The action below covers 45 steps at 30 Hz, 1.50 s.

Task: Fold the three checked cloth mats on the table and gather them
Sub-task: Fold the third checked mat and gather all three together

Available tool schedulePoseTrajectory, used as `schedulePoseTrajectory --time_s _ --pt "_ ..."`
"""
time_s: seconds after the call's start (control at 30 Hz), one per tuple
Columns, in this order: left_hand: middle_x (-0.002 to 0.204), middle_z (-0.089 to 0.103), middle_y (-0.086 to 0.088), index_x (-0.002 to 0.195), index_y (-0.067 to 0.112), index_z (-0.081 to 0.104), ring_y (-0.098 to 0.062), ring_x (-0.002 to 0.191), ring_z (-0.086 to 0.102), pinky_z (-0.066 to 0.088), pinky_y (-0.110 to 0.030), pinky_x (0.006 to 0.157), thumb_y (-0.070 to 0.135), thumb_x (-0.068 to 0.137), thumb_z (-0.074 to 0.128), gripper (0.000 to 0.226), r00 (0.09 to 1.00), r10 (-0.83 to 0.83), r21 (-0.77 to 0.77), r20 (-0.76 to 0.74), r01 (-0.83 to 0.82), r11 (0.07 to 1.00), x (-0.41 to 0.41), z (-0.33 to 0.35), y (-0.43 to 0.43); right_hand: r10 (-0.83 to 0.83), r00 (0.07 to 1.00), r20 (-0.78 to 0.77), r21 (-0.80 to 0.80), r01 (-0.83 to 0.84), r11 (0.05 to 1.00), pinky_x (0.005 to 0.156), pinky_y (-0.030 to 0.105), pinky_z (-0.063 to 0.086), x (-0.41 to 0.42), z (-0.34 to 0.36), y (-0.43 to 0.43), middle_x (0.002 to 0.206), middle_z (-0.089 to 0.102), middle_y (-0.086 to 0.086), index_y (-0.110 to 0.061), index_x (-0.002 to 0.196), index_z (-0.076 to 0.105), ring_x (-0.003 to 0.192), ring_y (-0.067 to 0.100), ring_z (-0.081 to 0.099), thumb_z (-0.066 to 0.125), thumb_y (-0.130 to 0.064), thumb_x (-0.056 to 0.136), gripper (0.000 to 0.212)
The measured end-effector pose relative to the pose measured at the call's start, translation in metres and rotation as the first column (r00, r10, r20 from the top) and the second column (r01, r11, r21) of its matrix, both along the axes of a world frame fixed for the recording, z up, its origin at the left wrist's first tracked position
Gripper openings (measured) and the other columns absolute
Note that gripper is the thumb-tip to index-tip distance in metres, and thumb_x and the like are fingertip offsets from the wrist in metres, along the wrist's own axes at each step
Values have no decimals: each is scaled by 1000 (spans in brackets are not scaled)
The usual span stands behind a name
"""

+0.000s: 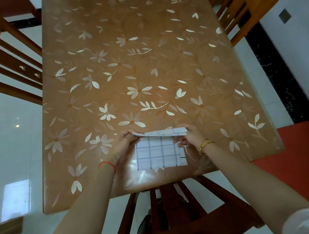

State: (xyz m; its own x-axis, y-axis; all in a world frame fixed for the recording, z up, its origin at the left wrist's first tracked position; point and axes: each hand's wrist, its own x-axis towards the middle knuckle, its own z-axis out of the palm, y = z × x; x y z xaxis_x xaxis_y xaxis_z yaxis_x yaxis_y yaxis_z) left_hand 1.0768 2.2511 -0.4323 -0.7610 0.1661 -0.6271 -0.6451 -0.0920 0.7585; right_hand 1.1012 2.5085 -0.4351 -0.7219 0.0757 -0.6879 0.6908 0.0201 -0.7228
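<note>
Grip: left hand (125,142) and right hand (189,135) each pinch one end of checked mat (157,155) fold, raised above desk (142,60); align edges before pressing flat.

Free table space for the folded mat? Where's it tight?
Bare: all the table beyond the folded mat to the far edge, plus strips either side of the flat mat. Crowded: near-edge centre, where left hand and right hand hold the folded mat over the flat one.

Home dining room: floral-covered table (142,60), wooden chairs (3,63), tiled floor (2,139).
</note>
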Motion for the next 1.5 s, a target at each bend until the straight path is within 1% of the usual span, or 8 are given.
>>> schedulePoseTrajectory --time_s 0.13,0.33,0.43,0.6,0.83,1.07,1.23,1.5 --pt "78 76 -7 79 2 61 -15 73 65 48 -17 62 -21 81 37 34 1000 18 -124 20 -16 992 9 7 -6 35 999 -40 48 -33 998 58 24 59 8 -4 4 105 68 16 -6 95 72 75 25 67 49 2 95 25" --pt "109 70 -20 96 0 65 -32 108 66 57 -25 86 -12 91 53 18 999 40 -127 -23 -42 991 30 -2 -12 -26 1000 13 -26 26 999 67 27 55 12 -2 5 101 67 11 4 102 69 85 21 64 55 -8 90 22" --pt "111 71 -9 104 9 67 -22 106 66 53 -19 81 -5 85 64 24 995 -10 -300 -98 -20 954 43 -1 -9 20 1000 -7 126 -19 992 87 43 55 13 -13 6 100 67 7 -10 97 65 97 25 64 62 -13 89 9" --pt "103 67 -6 112 4 57 -12 84 64 49 -11 61 16 86 73 32 995 58 -477 -80 -89 874 54 3 2 85 995 -49 201 -73 977 91 42 54 22 -14 0 109 65 8 -15 109 54 104 27 63 63 -5 87 26" --pt "111 65 -10 126 12 58 -26 104 63 53 -39 95 2 85 68 43 995 -75 -475 -66 35 879 55 -2 4 155 984 -89 254 -128 959 81 31 54 28 -13 -5 110 64 4 -18 112 51 102 20 61 60 2 85 35" --pt "122 63 -1 125 8 64 -13 103 57 41 2 77 -8 85 60 43 937 -318 -595 -143 176 784 58 -4 3 283 954 -99 436 -214 874 85 40 55 36 -23 -4 96 61 -1 -17 123 49 87 18 60 61 3 82 47" --pt "128 55 -4 132 18 57 -24 112 56 48 -30 96 -6 76 61 61 881 -455 -708 -133 237 665 60 -7 0 403 907 -125 526 -283 802 73 34 52 43 -22 -7 82 51 -9 -19 134 43 66 10 50 59 6 81 61" --pt "129 51 -8 140 22 44 -30 119 47 41 -40 101 8 77 70 71 839 -536 -853 -88 214 476 57 -2 -6 481 866 -140 598 -313 738 81 34 53 47 -26 -12 82 50 -10 -23 135 45 76 11 53 58 0 79 62"
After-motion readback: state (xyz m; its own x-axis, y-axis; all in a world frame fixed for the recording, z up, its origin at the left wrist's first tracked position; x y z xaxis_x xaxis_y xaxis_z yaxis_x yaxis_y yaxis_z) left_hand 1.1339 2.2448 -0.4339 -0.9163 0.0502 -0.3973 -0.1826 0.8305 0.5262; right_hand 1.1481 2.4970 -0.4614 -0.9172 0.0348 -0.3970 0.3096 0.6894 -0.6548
